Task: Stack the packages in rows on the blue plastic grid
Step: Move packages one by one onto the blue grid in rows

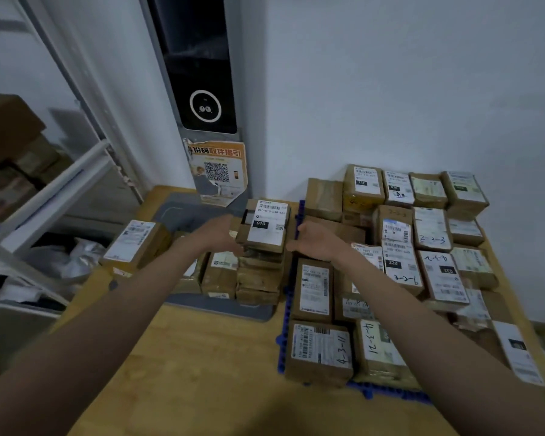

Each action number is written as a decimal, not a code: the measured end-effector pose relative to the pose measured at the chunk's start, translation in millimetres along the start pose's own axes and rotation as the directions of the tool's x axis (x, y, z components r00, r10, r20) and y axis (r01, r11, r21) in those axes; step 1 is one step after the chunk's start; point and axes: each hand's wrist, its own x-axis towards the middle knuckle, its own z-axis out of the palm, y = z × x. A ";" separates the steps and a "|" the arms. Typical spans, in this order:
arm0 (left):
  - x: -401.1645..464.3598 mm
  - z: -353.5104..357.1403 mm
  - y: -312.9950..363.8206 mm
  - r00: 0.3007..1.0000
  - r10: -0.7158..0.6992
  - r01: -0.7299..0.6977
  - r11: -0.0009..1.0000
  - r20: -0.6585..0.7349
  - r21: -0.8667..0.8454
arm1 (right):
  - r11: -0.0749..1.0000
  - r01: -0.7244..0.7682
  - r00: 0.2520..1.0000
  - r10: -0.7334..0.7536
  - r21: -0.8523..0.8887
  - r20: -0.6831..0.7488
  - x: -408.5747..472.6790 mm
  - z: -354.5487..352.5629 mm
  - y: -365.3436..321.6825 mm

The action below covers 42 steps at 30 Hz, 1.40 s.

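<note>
A short stack of brown cardboard packages (pixel 261 247) stands on a grey mat, its top box bearing a white label marked 010. My left hand (pixel 216 232) presses against the stack's left side and my right hand (pixel 315 242) against its right side, so the stack sits between both palms. To the right lies the blue plastic grid (pixel 283 328), only its edges showing. Several labelled packages (pixel 403 262) cover it in rows, some stacked two high and some with handwritten numbers.
The grey mat (pixel 202 306) lies on a wooden table (pixel 202 372) and holds more loose packages (pixel 132 243). Behind stands a column with a black screen (pixel 202 89) and a QR poster (pixel 219 171). White shelving (pixel 60 190) is at left; a wall closes the back and right.
</note>
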 end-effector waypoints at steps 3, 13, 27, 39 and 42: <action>5.1 11.6 -9.2 0.998 0.047 -0.043 0.992 0.030 -0.117 | 0.991 -0.033 0.999 0.033 0.128 -0.001 1.9 23.4 -5.4; 2.8 24.8 -28.6 0.976 0.213 -0.185 0.911 0.037 -0.370 | 0.914 -0.036 0.973 0.124 0.405 -0.194 -2.4 62.2 -20.6; -37.1 13.0 31.1 0.856 0.514 -0.483 0.756 -0.055 -0.442 | 0.914 0.061 0.816 0.185 0.400 -0.547 -102.8 41.3 -9.6; -83.8 97.9 149.5 0.699 0.707 -0.597 0.658 0.104 -0.458 | 0.870 -0.029 0.668 0.383 0.492 -0.638 -228.1 13.2 91.9; -90.2 118.0 174.3 0.693 0.706 -0.586 0.671 0.148 -0.454 | 0.877 -0.028 0.660 0.377 0.480 -0.650 -244.9 4.3 120.0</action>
